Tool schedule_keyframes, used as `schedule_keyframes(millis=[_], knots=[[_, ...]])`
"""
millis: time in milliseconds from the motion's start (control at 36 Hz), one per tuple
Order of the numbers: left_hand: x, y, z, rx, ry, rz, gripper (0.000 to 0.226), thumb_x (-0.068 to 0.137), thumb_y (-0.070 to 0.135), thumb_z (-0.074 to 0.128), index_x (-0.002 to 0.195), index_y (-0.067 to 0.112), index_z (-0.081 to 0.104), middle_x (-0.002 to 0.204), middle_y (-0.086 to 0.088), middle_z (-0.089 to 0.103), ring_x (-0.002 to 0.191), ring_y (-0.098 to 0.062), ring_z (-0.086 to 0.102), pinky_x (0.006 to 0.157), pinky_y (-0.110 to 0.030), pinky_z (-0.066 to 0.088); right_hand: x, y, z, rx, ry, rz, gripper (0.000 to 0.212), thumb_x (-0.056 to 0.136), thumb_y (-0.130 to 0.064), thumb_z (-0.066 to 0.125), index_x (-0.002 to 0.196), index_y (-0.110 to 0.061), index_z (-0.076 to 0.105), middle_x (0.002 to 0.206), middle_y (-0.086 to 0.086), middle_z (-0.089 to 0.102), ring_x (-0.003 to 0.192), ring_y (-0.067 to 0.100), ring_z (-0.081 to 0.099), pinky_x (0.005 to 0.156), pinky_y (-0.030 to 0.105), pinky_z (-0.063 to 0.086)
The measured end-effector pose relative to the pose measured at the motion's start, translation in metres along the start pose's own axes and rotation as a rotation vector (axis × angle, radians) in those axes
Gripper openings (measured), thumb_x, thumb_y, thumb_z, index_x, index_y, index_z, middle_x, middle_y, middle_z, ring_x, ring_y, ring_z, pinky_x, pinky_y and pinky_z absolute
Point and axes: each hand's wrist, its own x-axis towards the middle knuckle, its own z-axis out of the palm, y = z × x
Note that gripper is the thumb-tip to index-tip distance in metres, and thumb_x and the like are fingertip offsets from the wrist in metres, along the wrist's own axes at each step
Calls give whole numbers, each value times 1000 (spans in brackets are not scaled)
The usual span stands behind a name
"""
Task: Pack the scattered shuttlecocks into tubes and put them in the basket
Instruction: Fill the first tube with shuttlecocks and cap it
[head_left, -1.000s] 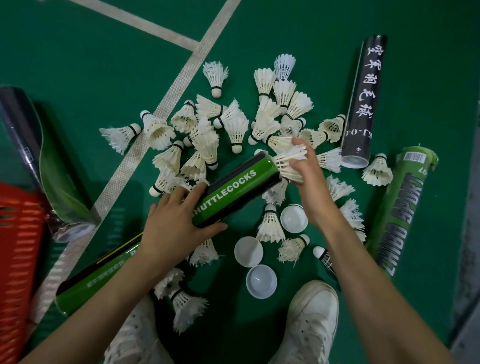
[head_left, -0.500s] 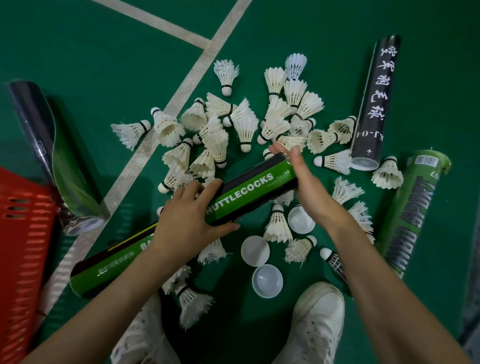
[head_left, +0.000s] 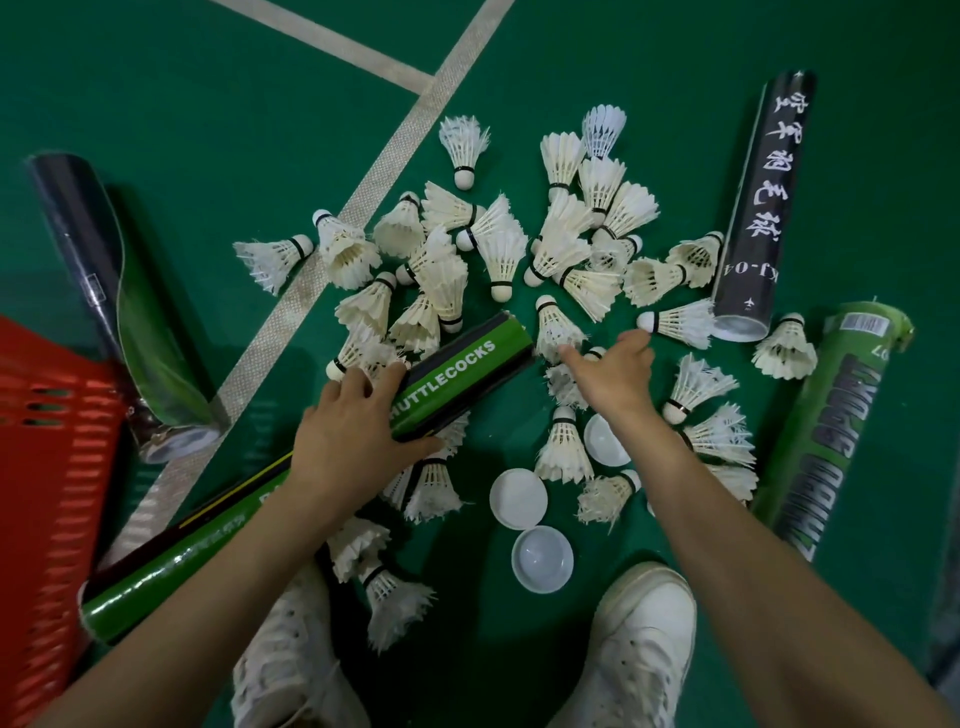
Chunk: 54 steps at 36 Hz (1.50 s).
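We see the left hand (head_left: 353, 441) wrapped round the green tube (head_left: 462, 374) printed HUTTLECOCKS, thumb along its near side and fingers (head_left: 358, 382) curled over the top, the tube slanting across the near edge of the pile. The right hand (head_left: 613, 376) holds nothing; its fingers are loosely spread, and the forefinger tip touches the feathers of one shuttlecock (head_left: 556, 330) just beyond the tube's far end. The scattered shuttlecocks (head_left: 498, 249) lie in a loose heap on the green court floor (head_left: 208, 130), a few of them across a white line (head_left: 291, 306). The red basket (head_left: 47, 441) sits at the left edge, well apart from the heap; a dark glossy tube (head_left: 104, 291) lies just beside it; a long green-and-black tube (head_left: 182, 561) runs under the left forearm. A black tube with white characters (head_left: 763, 197) and another green tube (head_left: 831, 431) lie to the right. Three white caps (head_left: 518, 499) rest on the floor near the right forearm; two white shoes (head_left: 644, 639) show at the bottom edge.
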Motion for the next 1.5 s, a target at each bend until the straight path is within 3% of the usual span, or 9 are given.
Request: schedule_keyframes(millis=[250,389,556,778,917,1056,1194,1361,1500], knots=[[-1,-3,-1,10,18,5,87,74,73,58,144,29,28,126,-8,45,118,-31,46,93,-42,44,-3,-2,2,182,-57,120,67,84,-29,67,127,-6,21,133,15,41,104,24,48,85,30,41],[-2,-2,-1,-5,40,32,84,75,69,61,143,29,31,124,-7,47,117,-30,46,92,-41,44,-13,-4,-25,503,75,-17,34,86,-16,65,113,-16,45,88,-8,49,70,7,51,54,14,40],[-6,-3,-2,-88,101,98,77,73,53,72,138,26,40,114,-6,49,106,-31,52,84,-43,48,-22,-8,-45,781,36,-117,20,82,-19,63,101,-25,65,104,4,64,92,17,58,80,28,45],[-8,-11,1,-151,168,155,79,67,55,66,136,25,42,111,-3,49,97,-28,54,78,-38,48,-40,-23,-63,495,-280,-356,26,96,-14,45,115,-23,61,102,-2,61,75,-8,57,66,6,45],[-8,-9,1,-197,171,235,78,69,51,72,136,25,42,112,-3,50,94,-26,57,72,-36,50,-56,-36,-56,395,-440,-413,49,93,-60,32,138,-44,43,143,-19,45,130,-7,38,107,23,28],[-8,-4,-2,-246,215,276,77,67,60,58,133,23,46,105,-3,50,89,-25,56,69,-34,50,-66,-43,-47,455,-442,-423,68,78,-74,6,141,-56,23,153,-24,25,141,0,19,116,42,9],[-2,3,-3,-279,231,301,75,67,62,58,130,24,46,103,-3,46,90,-23,52,68,-38,52,-67,-46,-32,376,-526,-561,78,73,-87,14,143,-54,20,155,-23,20,141,-7,14,109,19,11],[1,-2,1,-236,235,240,78,75,42,75,141,15,43,126,-8,43,110,-28,50,86,-44,52,-39,-49,-16,581,-254,-332,55,95,-59,19,133,-30,45,131,-7,53,126,11,46,104,30,33],[0,-9,2,-309,191,133,84,76,40,76,142,17,29,130,-5,51,114,-26,53,87,-39,48,2,-33,0,99,-57,-291,36,96,-30,53,129,-16,49,129,8,48,122,22,46,105,33,36]])
